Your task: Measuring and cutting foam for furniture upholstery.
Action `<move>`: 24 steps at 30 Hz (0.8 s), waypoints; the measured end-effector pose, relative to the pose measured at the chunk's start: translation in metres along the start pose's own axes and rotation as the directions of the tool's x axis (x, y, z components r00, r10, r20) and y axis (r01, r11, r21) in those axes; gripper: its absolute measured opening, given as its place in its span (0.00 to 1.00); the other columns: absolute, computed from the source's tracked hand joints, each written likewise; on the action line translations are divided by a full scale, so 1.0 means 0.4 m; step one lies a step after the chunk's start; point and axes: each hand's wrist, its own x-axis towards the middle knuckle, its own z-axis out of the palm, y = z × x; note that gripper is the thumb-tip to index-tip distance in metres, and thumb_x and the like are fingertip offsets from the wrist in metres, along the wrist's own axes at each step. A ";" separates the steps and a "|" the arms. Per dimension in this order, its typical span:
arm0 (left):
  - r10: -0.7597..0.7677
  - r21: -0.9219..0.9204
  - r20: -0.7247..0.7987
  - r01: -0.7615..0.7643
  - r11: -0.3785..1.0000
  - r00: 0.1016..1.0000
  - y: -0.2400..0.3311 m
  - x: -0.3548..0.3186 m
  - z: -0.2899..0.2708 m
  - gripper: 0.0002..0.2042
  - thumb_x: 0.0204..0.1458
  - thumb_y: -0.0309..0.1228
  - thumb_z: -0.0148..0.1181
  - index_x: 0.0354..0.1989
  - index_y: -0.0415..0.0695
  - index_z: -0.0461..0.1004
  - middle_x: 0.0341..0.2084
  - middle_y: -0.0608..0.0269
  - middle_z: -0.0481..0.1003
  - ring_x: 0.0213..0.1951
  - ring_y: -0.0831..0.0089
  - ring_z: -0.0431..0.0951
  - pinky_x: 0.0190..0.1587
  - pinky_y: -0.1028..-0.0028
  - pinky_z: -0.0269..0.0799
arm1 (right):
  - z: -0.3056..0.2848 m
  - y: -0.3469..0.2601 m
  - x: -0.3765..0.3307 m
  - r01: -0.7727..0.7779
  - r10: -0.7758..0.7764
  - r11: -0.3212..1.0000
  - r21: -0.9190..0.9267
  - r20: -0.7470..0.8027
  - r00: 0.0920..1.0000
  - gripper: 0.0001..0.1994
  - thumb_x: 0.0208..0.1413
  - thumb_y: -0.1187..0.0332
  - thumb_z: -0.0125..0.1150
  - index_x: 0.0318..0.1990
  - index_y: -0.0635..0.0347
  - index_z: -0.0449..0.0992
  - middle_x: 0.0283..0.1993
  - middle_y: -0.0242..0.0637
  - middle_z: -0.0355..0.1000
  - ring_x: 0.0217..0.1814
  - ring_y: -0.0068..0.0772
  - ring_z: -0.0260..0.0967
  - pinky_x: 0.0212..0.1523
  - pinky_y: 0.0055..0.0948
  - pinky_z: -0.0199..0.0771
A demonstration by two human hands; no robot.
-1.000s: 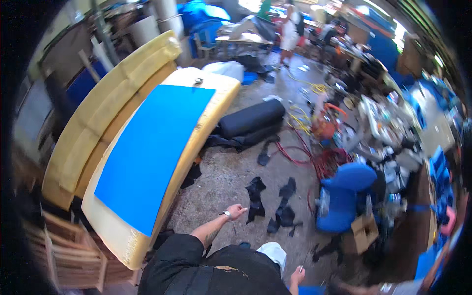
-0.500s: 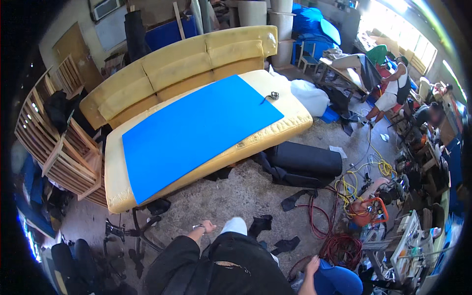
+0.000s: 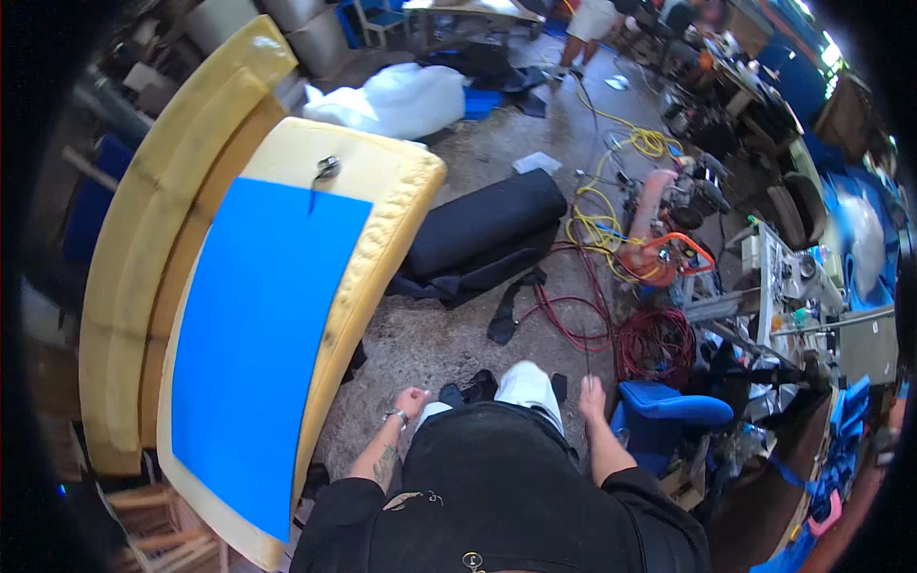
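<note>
The person stands on a rough concrete floor [image 3: 449,334] and looks down along a black shirt; the left hand [image 3: 412,400] hangs at the side with its fingers curled into a loose fist and holds nothing, a bracelet at its wrist; the right hand [image 3: 592,394] hangs on the other side, and a thin dark rod-like thing seems to rise from it, but whether the fingers grip it I cannot tell. Just beside the left hand lies a big yellow foam cushion [image 3: 382,229], with a blue sheet [image 3: 258,325] spread over most of its top; near the far edge of the sheet a small metal tool [image 3: 325,170] rests on the foam. Along the left edge of the cushion stands a yellow sofa back [image 3: 143,258]. On the floor ahead, between the two hands and further away, lies a black cushion roll [image 3: 482,234] with dark straps under it; to its right are red cable coils [image 3: 650,339], a yellow hose [image 3: 597,224] and an orange machine [image 3: 669,253]. Close to the right hand stands a blue plastic chair [image 3: 673,411]. A white plastic bag [image 3: 392,100] lies beyond the far edge of the cushion.
</note>
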 end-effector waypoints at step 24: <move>-0.185 -0.170 -0.717 0.088 0.981 0.672 1.218 0.976 -0.608 0.22 0.41 0.46 0.55 0.36 0.39 0.68 0.37 0.48 0.67 0.40 0.56 0.67 0.44 0.64 0.62 | -0.244 -0.934 1.640 0.347 -0.316 0.932 0.108 -0.230 0.921 0.17 0.55 0.58 0.39 0.29 0.65 0.64 0.25 0.46 0.64 0.29 0.41 0.61 0.33 0.36 0.59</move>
